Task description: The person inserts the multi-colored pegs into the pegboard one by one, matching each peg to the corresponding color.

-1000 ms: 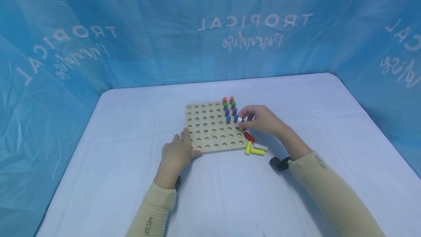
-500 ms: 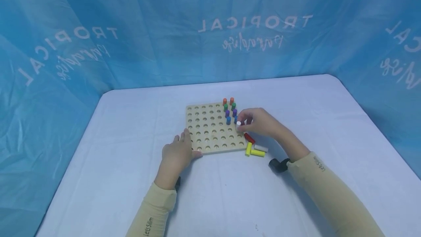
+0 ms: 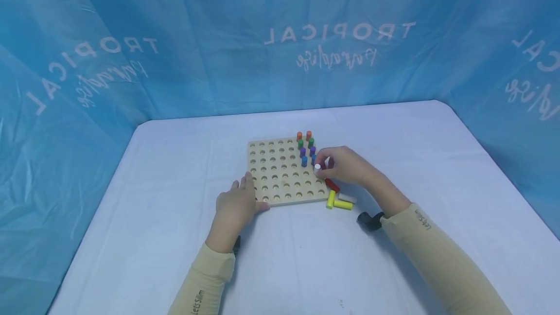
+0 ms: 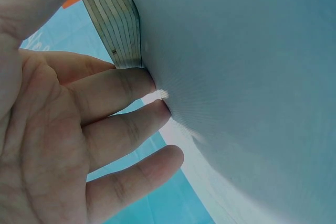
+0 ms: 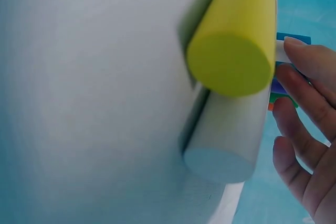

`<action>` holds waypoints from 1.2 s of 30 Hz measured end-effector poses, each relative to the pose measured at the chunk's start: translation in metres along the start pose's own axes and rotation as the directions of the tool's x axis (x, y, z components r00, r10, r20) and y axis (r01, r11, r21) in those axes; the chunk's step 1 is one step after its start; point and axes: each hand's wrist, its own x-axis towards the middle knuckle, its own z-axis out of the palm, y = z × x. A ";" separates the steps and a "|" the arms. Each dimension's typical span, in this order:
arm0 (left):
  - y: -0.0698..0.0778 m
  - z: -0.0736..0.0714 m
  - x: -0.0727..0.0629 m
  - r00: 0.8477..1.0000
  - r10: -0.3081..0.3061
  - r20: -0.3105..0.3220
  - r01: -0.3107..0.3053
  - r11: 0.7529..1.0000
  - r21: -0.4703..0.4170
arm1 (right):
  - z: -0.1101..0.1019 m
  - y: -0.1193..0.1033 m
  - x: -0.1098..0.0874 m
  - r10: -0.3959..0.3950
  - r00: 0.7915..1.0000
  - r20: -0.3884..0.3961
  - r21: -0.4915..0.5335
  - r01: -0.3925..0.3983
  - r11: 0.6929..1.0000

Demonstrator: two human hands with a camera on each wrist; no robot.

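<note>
A pale wooden pegboard (image 3: 280,189) with rows of round holes lies on the table. My left hand (image 3: 235,203) rests at its front left corner, fingers extended along the left side and thumb at the front edge. In the left wrist view those fingertips touch the board's layered side (image 4: 113,19). Near the board's right edge, my right hand (image 3: 345,163) pinches an upright white peg (image 3: 317,167) between thumb and index finger, just in front of a blue peg (image 3: 313,160). The white peg's lower end is hidden by the fingertips.
Pairs of orange, green (image 3: 300,144), purple (image 3: 303,152) and blue pegs stand at the board's back right. Beside its front right corner lie a red peg (image 3: 332,185), a white peg (image 3: 347,198) and two yellow pegs (image 3: 343,204). A blue curtain (image 3: 218,38) hangs behind the table.
My right hand has come slightly down and towards the front of the board with the white peg. The left hand keeps its place at the corner.
</note>
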 end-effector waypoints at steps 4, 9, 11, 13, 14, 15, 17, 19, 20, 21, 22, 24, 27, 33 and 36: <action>0.000 0.000 0.000 1.000 0.000 0.002 0.000 1.000 -0.002 | 0.000 0.000 0.001 0.011 1.000 0.000 -0.014 -0.011 1.000; 0.000 0.000 0.000 1.000 -0.002 0.002 0.002 1.000 -0.004 | 0.000 -0.001 0.000 0.028 1.000 -0.007 -0.028 -0.028 0.999; 0.000 0.000 0.000 1.000 -0.003 0.007 0.003 1.000 -0.005 | 0.000 -0.001 0.000 0.031 0.999 -0.011 -0.030 -0.031 0.999; 0.000 0.000 0.001 1.000 -0.004 0.011 0.004 1.000 -0.006 | -0.001 -0.001 -0.002 0.039 0.999 -0.019 -0.034 -0.040 0.999; 0.000 0.000 0.001 1.000 -0.005 0.013 0.005 1.000 -0.005 | -0.002 -0.001 -0.002 0.045 0.999 -0.023 -0.041 -0.046 0.998; 0.000 0.000 0.001 1.000 -0.005 0.014 0.005 1.000 -0.006 | -0.003 -0.001 -0.003 0.050 0.998 -0.029 -0.050 -0.052 0.997; 0.000 0.001 0.001 1.000 -0.003 0.010 0.003 1.000 -0.006 | -0.006 -0.001 -0.006 0.069 0.997 -0.038 -0.068 -0.072 0.995; 0.000 0.001 0.000 1.000 0.000 0.004 0.000 1.000 -0.005 | -0.010 -0.001 -0.010 0.083 0.996 -0.030 -0.093 -0.086 0.992; 0.000 0.000 0.000 1.000 0.001 0.002 -0.001 1.000 -0.004 | -0.012 -0.001 -0.013 0.088 0.996 -0.018 -0.106 -0.089 0.990; 0.000 0.000 0.000 1.000 0.002 0.000 -0.002 1.000 -0.006 | -0.014 -0.001 -0.016 0.092 0.996 0.001 -0.120 -0.091 0.989; 0.000 0.000 0.000 1.000 0.002 0.000 -0.002 1.000 -0.006 | -0.016 0.000 -0.019 0.099 0.995 0.024 -0.132 -0.095 0.987; 0.000 0.000 0.000 1.000 0.001 0.000 -0.001 1.000 -0.006 | -0.019 0.002 -0.024 0.117 0.990 0.081 -0.164 -0.102 0.981; 0.001 0.001 0.000 1.000 0.000 0.002 0.000 1.000 -0.008 | -0.021 0.003 -0.032 0.169 0.973 0.159 -0.206 -0.134 0.969; 0.001 0.000 0.000 1.000 -0.003 0.005 0.003 1.000 -0.009 | -0.020 0.004 -0.041 0.222 0.946 0.235 -0.263 -0.158 0.952; 0.001 -0.001 -0.001 1.000 -0.005 0.009 0.005 1.000 -0.005 | -0.019 0.003 -0.043 0.230 0.941 0.248 -0.266 -0.162 0.950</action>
